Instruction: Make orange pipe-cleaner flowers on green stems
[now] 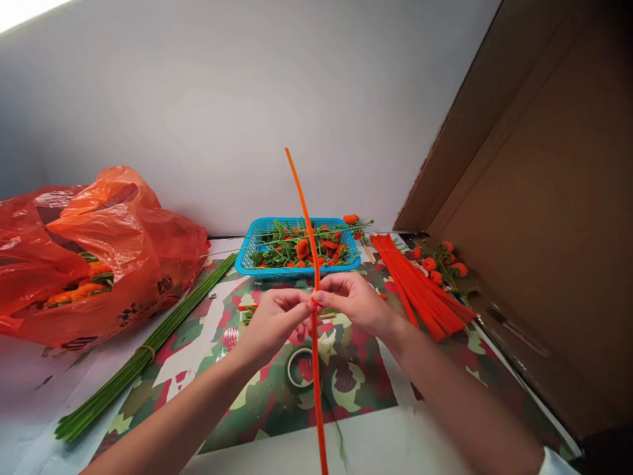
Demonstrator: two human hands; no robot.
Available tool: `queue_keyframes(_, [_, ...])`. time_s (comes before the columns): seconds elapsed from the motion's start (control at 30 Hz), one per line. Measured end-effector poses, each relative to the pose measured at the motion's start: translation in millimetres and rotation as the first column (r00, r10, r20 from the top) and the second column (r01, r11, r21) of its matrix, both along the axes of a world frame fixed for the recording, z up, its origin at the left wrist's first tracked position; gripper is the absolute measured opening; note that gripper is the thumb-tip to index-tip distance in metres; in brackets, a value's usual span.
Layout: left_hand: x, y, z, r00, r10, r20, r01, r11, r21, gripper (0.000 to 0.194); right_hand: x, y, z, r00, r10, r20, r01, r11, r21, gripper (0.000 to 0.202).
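- Left hand (283, 318): thumb and forefinger meet at the orange chenille stem (317, 376), pinching it near its middle; the other fingers curl below
- Right hand (357, 300): thumb and forefinger pinch the same stem, just beside the left fingertips
- The stem itself: held up above the table, roughly upright, its upper part leaning left in front of the basket; its lower part runs down past the bottom edge of the view
- Below the hands: a roll of green tape (291, 379) on the camouflage-patterned sheet (262, 412); short orange and green pieces lie partly hidden behind the left hand
- Beyond the hands: a blue plastic basket (267, 273), filled with orange and green chenille flowers (302, 249)
- Right side: a fanned bundle of red-orange chenille stems (420, 290); near it, orange pompom-like flowers (429, 264)
- Left side: green chenille stems (182, 316) bound with a band (147, 350); beside them, a translucent orange plastic bag (163, 244) holding more orange-and-green pieces
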State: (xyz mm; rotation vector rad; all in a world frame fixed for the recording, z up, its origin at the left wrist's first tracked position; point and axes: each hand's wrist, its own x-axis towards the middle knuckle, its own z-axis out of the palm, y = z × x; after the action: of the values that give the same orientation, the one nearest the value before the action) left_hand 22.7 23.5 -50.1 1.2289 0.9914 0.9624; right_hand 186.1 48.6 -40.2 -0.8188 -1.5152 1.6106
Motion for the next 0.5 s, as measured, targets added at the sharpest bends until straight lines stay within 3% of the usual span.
queue_keyframes(0.5, [-0.8,-0.7,0.9,1.0,-0.008,-0.015,0.008,1.0,-0.004,0.025,0.1,0.1,-0.3,1.0,-0.022,0.011,0.022,1.0,0.018,0.027])
